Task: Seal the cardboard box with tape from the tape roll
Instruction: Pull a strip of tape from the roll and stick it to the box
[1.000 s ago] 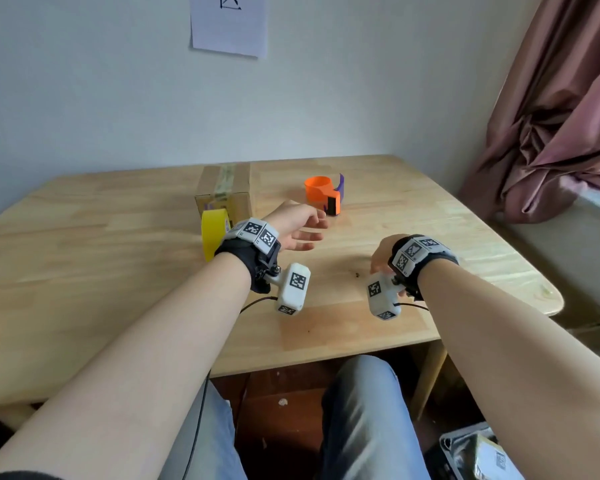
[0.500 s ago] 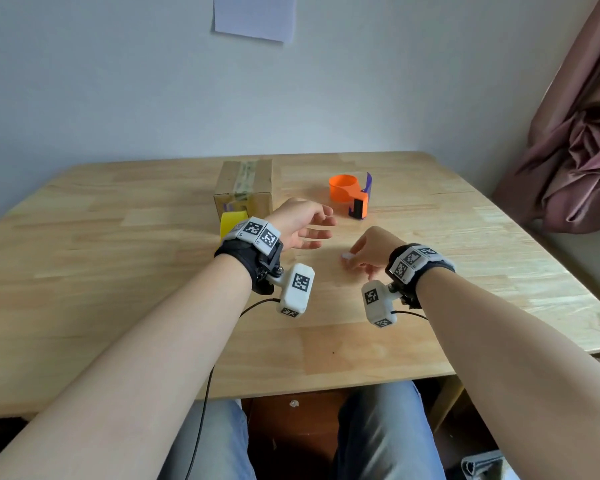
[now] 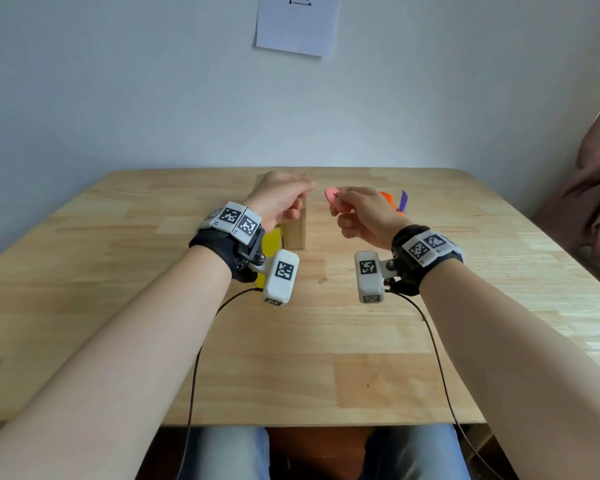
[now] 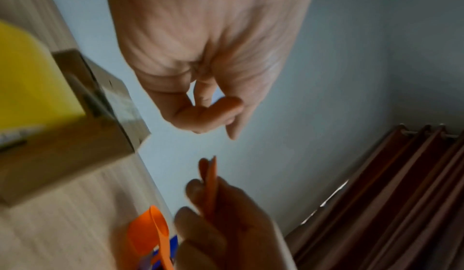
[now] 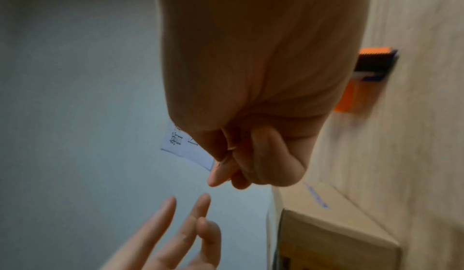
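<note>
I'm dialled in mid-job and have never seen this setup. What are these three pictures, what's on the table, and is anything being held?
No machine here: a person works with bare hands, with a camera strapped on each wrist. The big picture comes from a head camera looking down; the other two look along each hand. On the wooden table lie a cardboard box, a yellow tape roll against its near side, and an orange tape dispenser. The right hand pinches a small pink piece; what it is I cannot tell. The left hand is raised above the box, holding nothing.

Soft even daylight in the head view, wide-angle bending at edges, both wrist views dim, motion-blurred
</note>
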A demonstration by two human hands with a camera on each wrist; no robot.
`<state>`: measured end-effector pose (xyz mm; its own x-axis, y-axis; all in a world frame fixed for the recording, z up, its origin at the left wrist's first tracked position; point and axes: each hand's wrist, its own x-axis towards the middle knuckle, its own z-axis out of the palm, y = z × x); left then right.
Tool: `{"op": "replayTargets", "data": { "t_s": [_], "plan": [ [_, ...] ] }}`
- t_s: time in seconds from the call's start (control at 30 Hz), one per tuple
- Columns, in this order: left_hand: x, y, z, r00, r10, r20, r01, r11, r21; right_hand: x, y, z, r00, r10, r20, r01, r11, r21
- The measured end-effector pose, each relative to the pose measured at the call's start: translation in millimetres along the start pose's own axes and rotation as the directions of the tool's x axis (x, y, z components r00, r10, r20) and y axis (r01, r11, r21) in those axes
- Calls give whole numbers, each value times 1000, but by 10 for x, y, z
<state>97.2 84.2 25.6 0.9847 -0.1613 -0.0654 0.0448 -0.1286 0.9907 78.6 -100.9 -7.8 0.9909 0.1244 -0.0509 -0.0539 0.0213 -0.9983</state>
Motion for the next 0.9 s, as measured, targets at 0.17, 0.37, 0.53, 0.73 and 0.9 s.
{"op": "replayTargets", "data": {
  "t_s": [0.17, 0.37, 0.53, 0.73, 0.9],
  "plan": [
    [16, -68, -281, 998, 59, 6, -60, 994, 90, 118, -114, 307, 992, -29, 127, 36, 998, -55],
    [94, -182, -575, 993, 86, -78, -78, 992, 98, 219, -185, 499, 964, 2, 265, 9, 999, -39],
    [100, -291, -742, 994, 18, -106, -15, 1000, 24, 325, -160, 587, 980, -95, 173, 141, 950, -279],
    [110, -667, -857, 913, -405, 44, 399, 911, 101, 434, -119, 597, 976, -165, 142, 214, 609, -763],
    [100, -805, -792, 818, -479, 320, 497, 867, 27, 563, -143, 704, 971, -163, 177, 232, 444, -865]
  ]
}}
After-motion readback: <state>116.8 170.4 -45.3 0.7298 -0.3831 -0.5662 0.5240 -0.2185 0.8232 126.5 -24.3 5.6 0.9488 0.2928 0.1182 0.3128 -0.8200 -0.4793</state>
